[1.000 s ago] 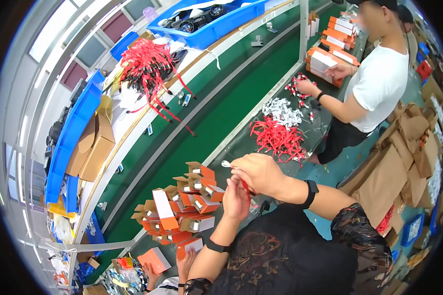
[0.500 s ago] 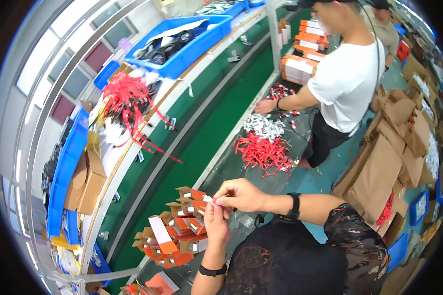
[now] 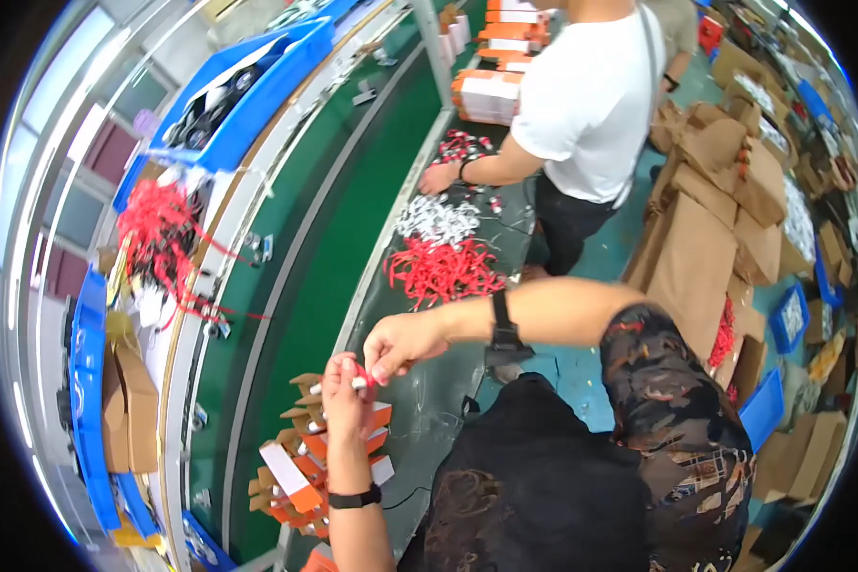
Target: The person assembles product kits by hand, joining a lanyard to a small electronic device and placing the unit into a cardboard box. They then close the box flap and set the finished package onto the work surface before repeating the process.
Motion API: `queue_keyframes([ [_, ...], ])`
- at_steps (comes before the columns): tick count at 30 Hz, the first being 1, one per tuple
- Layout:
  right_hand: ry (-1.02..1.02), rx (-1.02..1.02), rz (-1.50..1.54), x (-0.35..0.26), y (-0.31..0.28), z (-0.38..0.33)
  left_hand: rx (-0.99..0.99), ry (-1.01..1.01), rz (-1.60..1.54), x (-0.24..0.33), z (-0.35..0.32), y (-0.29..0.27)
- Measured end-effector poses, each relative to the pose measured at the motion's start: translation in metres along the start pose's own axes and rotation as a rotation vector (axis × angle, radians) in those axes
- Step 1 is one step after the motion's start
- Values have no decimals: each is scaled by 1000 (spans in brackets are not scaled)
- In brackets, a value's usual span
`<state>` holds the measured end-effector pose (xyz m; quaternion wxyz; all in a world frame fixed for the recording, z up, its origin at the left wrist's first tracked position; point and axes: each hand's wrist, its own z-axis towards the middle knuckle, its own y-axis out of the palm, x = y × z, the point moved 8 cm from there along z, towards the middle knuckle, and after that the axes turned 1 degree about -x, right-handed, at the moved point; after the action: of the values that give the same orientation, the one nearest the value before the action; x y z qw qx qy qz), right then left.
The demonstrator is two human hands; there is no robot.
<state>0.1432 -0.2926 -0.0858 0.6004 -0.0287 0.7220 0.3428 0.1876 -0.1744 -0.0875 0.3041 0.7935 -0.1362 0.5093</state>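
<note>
My left hand (image 3: 349, 398) and my right hand (image 3: 402, 345) meet over the near end of the dark work surface. Between their closed fingertips is a small red-and-white piece (image 3: 359, 382). The fingers cover most of it, so its exact kind cannot be made out. Just below my left hand stand several small orange-and-white boxes (image 3: 294, 475) with brown flaps raised, packed close together. Farther along the surface lie a heap of red straps (image 3: 440, 271) and, behind it, a heap of small white parts (image 3: 437, 219).
A person in a white T-shirt (image 3: 591, 105) works at the same surface, one hand by the white heap. A green conveyor belt (image 3: 305, 276) runs alongside. Left of it, a shelf holds blue trays (image 3: 234, 129) and red straps (image 3: 153, 229). Brown cartons (image 3: 682, 248) line the right.
The view has swung right, so the surroundings sit farther left. My right hand still meets the left at the small piece, its elbow now raised and farther out.
</note>
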Motion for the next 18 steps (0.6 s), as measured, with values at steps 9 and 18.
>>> queue_keyframes([
  [9, -520, 648, -1608, -20, 42, -13, 346, -44, -228, -75, -24, -16],
  [18, 382, -109, -793, 66, 33, -13, 188, 78, 665, -77, -86, -20],
])
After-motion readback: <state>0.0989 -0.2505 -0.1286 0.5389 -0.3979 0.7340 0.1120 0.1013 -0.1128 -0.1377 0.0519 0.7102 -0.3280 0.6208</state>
